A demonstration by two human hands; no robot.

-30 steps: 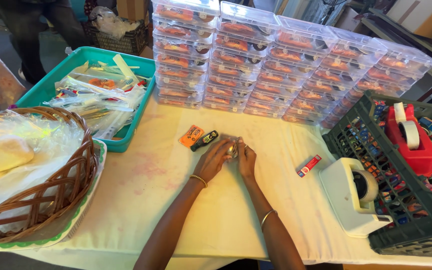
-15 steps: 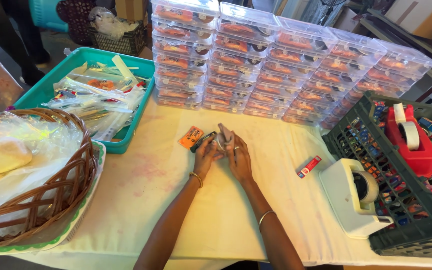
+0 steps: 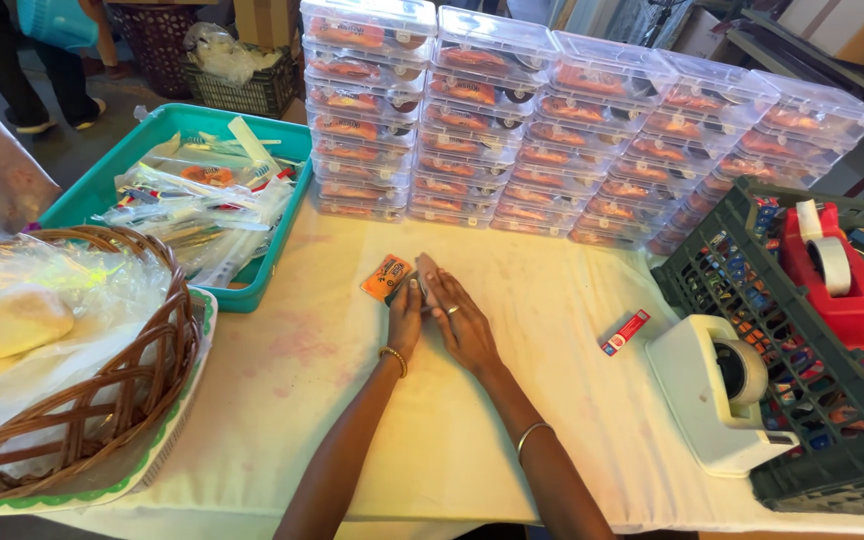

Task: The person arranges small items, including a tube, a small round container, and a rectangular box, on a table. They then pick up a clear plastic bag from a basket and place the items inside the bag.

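My left hand [image 3: 404, 318] and my right hand [image 3: 464, 325] lie pressed together on the white tablecloth [image 3: 512, 420], fingers straight and pointing away from me. The left hand stands on its edge against the right, which lies palm down. Anything between or under them is hidden. A small orange packet [image 3: 385, 277] lies on the cloth, touching the left fingertips. Both wrists carry thin bangles, and the right hand wears a ring.
Stacked clear boxes [image 3: 572, 130] line the far side. A teal tray [image 3: 262, 275] of wrapped items stands far left, a wicker basket [image 3: 102, 400] near left. A white tape dispenser [image 3: 717, 395], a small red item [image 3: 625, 332] and a dark crate [image 3: 712, 270] sit right.
My hands were cupped and slightly raised around a small thing; now they lie flatter and pressed together, a little further forward. The small black item beside the orange packet is now covered.
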